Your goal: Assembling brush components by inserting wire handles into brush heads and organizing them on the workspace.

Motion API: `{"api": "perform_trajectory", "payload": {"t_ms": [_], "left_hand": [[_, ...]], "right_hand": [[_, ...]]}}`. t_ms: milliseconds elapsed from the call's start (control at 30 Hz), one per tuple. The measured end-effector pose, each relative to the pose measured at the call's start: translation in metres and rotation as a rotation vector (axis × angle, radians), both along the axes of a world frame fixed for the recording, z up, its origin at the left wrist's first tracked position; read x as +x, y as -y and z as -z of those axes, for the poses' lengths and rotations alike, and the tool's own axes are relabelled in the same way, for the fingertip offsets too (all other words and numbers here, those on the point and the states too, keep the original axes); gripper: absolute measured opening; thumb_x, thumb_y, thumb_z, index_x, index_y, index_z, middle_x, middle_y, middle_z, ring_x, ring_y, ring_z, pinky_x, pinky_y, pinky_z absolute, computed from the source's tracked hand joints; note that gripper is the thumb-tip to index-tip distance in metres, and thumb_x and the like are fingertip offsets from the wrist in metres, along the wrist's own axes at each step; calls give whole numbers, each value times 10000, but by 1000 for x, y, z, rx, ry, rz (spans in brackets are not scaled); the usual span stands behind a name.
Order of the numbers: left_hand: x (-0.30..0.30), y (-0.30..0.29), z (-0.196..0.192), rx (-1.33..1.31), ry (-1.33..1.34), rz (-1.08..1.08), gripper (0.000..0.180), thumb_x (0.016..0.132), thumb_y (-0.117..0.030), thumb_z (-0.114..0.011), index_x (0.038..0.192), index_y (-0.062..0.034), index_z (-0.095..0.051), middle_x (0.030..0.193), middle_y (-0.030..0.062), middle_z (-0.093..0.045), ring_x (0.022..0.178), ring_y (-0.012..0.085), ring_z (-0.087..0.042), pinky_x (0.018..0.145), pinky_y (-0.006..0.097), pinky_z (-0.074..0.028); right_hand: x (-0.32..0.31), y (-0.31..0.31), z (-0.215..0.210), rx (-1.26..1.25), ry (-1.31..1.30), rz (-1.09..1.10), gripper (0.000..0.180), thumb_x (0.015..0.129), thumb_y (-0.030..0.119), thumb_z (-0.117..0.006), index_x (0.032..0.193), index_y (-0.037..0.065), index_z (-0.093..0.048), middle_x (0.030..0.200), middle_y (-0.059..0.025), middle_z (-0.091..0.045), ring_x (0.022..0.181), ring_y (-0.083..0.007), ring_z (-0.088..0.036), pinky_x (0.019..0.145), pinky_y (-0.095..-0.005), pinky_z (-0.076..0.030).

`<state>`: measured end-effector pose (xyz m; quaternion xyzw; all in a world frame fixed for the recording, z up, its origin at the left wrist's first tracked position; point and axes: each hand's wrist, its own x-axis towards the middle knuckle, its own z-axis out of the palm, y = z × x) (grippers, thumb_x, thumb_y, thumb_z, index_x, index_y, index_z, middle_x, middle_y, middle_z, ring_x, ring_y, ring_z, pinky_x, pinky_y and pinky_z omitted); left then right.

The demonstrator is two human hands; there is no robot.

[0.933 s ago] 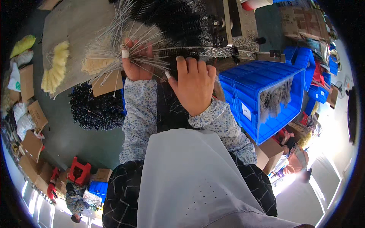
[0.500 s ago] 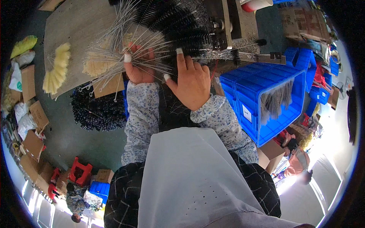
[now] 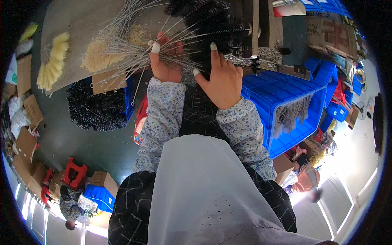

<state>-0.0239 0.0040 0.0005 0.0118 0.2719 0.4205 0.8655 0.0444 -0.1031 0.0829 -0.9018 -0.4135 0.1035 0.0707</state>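
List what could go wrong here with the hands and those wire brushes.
1. The left hand clutches a fanned bundle of wire brush stems; loose ends could poke the bare palm, since only some fingertips look taped.
2. The right hand presses into the black bristle brushes close to the metal fixture, so fingers might get pinched.
3. The splayed stems could tangle or slip from the grip onto the workbench.

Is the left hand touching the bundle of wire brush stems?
Touching. The head view shows the left hand closed around the bundle of wire stems, which fan out from its grip; the thumb lies across them.
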Motion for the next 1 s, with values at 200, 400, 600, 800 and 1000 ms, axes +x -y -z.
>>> {"api": "perform_trajectory", "payload": {"t_ms": [200, 400, 600, 800, 1000], "left_hand": [[10, 5, -3, 52, -107, 71, 347, 785, -280, -529, 1066, -78, -500, 936, 28, -518, 839, 162, -504, 779, 320, -456], [13, 9, -13, 40, -93, 63, 323, 784, -261, -538, 1048, -81, -497, 954, 34, -509, 857, 158, -490, 792, 352, -456], [13, 11, -16, 39, -130, 62, 295, 800, -238, -522, 1050, -87, -475, 981, 33, -507, 902, 140, -481, 803, 362, -456], [13, 9, -13, 57, -119, 92, 307, 795, -240, -528, 1050, -75, -484, 982, 34, -505, 916, 145, -475, 796, 360, -456], [15, 9, -12, 54, -128, 95, 315, 794, -241, -527, 1052, -64, -488, 962, 38, -500, 894, 155, -473, 791, 355, -455]], "right_hand": [[9, 6, 2, -7, 13, -7, 710, 674, 387, -580, 1217, 6, -327, 1074, -177, -506, 884, -278, -535, 724, -378, -378], [11, 11, 6, 22, 59, -19, 736, 647, 386, -584, 1203, -19, -323, 1017, -142, -528, 803, -249, -535, 669, -380, -366], [13, 14, 4, -12, 30, -10, 750, 641, 385, -588, 1206, -27, -317, 1021, -143, -523, 816, -251, -526, 674, -382, -365], [13, 12, 3, -28, 24, 0, 740, 643, 388, -585, 1197, -28, -326, 1033, -145, -515, 822, -253, -524, 686, -386, -365], [13, 13, 4, -24, 47, -2, 743, 645, 394, -583, 1198, -27, -319, 1032, -143, -515, 836, -258, -525, 686, -392, -363]]}}
